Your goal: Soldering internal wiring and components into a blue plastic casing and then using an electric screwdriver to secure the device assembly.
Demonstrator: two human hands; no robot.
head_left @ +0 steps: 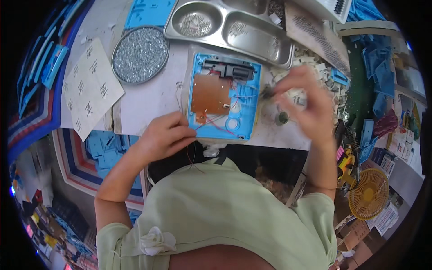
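Observation:
A blue plastic case (223, 96) lies open on the white worktable, with a brown circuit board (210, 94), a black part (231, 70) and thin red and white wires inside. My left hand (165, 133) rests at the case's lower left corner, pinching red wires that trail off the table edge. My right hand (303, 96) is blurred, just right of the case, fingers closed on a small dark object (268, 93) near the case's right edge.
A steel compartment tray (225, 15) with small parts sits behind the case. A round dish of tiny silver pieces (140, 55) is at back left, beside a white paper sheet (90, 87). Loose white and blue parts (326, 74) lie right. A yellow fan (369, 193) stands lower right.

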